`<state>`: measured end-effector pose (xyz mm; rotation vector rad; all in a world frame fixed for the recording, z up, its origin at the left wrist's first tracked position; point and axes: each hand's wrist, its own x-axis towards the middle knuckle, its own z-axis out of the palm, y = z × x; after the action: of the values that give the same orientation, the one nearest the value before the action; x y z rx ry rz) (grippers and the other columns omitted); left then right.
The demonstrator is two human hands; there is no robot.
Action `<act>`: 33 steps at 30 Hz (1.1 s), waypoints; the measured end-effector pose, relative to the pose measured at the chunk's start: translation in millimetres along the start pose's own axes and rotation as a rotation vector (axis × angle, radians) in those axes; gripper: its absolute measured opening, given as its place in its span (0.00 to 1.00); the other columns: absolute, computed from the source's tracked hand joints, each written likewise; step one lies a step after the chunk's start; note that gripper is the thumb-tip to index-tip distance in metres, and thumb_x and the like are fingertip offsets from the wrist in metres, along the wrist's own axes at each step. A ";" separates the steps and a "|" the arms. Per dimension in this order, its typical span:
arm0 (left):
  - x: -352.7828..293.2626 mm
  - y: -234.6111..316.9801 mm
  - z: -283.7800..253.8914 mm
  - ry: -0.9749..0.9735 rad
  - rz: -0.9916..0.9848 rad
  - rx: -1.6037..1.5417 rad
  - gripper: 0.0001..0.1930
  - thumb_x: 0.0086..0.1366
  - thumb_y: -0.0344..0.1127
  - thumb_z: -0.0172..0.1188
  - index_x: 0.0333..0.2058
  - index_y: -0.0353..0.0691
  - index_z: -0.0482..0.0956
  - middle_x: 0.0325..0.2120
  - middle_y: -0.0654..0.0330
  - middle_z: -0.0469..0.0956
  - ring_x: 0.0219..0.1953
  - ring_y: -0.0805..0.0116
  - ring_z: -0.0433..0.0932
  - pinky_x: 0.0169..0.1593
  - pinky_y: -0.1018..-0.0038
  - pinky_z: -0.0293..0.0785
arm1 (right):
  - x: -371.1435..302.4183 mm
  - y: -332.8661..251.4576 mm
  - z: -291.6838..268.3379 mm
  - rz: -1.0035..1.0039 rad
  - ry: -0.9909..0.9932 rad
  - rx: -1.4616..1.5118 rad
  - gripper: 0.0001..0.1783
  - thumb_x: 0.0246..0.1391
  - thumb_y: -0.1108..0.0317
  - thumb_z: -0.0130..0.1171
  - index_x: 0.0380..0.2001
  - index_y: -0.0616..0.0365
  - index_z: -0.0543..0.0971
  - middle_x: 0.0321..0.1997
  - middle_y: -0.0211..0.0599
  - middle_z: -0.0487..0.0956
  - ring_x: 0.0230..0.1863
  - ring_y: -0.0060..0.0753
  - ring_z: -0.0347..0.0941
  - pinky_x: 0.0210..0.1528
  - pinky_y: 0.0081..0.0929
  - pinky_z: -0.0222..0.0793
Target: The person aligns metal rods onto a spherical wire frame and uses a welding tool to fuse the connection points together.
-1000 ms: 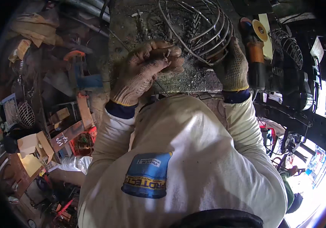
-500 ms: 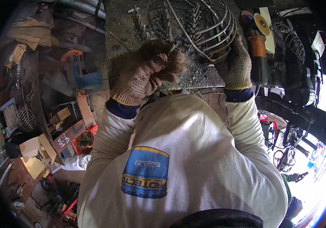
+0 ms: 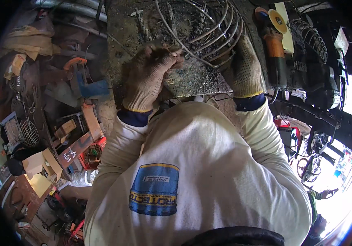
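A round cage of bent metal rods (image 3: 217, 37) tilts up over the grimy workbench (image 3: 120, 65). My right hand (image 3: 246, 69), in a knitted dotted work glove, closes round its right side; the fingertips are hidden behind the rods. My left hand (image 3: 149, 78), gloved alike, is left of the cage with its fingers curled together, close to the lower rim rod. Whatever those fingers hold is too small and blurred to make out. Short metal rod pieces (image 3: 141, 22) lie at the far side of the bench, among dark grit.
An angle grinder (image 3: 275, 47) with a yellowish disc lies right of the cage, beside another wire cage (image 3: 311, 39). A blue and orange tool (image 3: 92, 88), cardboard boxes (image 3: 40, 166) and scrap crowd the left side. A person (image 3: 317, 217) shows at the lower right edge.
The cage has shifted left and nearer to my left hand, with my right hand moving along on it. My left hand has turned, its fingers drawing away from the bench's near middle.
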<state>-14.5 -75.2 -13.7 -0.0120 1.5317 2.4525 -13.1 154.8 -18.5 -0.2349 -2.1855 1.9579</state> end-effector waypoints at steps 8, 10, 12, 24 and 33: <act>4.9 -0.7 11.6 0.052 0.079 0.125 0.11 0.64 0.27 0.65 0.42 0.34 0.73 0.36 0.54 0.81 0.38 0.66 0.83 0.40 0.72 0.83 | 0.4 4.1 -7.2 0.300 -0.196 1.050 0.21 0.72 0.61 0.41 0.62 0.58 0.68 0.59 0.43 0.75 0.57 0.40 0.76 0.57 0.37 0.77; 5.7 -0.4 13.9 0.053 0.066 0.032 0.10 0.65 0.28 0.65 0.41 0.34 0.74 0.36 0.53 0.81 0.37 0.67 0.83 0.39 0.72 0.83 | -0.2 1.0 -1.7 0.202 -0.139 0.703 0.21 0.72 0.60 0.41 0.61 0.58 0.69 0.58 0.43 0.76 0.56 0.40 0.76 0.57 0.37 0.76; 8.3 -7.0 12.5 0.057 0.078 0.010 0.09 0.65 0.29 0.65 0.40 0.34 0.75 0.35 0.54 0.81 0.37 0.68 0.83 0.39 0.73 0.83 | -0.2 -4.7 1.6 0.102 -0.082 0.358 0.21 0.72 0.59 0.41 0.60 0.57 0.70 0.56 0.43 0.76 0.55 0.40 0.76 0.57 0.38 0.75; 13.0 -18.8 15.0 0.151 0.592 0.499 0.07 0.64 0.31 0.67 0.39 0.38 0.80 0.33 0.59 0.83 0.33 0.74 0.82 0.36 0.77 0.80 | 0.0 -13.3 3.0 0.349 -0.116 1.023 0.20 0.72 0.58 0.41 0.58 0.57 0.70 0.55 0.41 0.77 0.53 0.39 0.76 0.58 0.39 0.73; 13.6 -24.3 12.7 0.217 0.668 0.779 0.08 0.63 0.29 0.67 0.41 0.37 0.81 0.35 0.60 0.83 0.36 0.76 0.80 0.41 0.76 0.77 | 1.5 -8.3 -0.2 0.351 -0.183 1.139 0.22 0.72 0.57 0.41 0.61 0.57 0.69 0.60 0.44 0.75 0.58 0.43 0.74 0.61 0.42 0.72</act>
<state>-20.9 -51.0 -31.3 0.4499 2.8594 2.0921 -14.4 154.5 -10.2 -0.2510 -0.8084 3.1265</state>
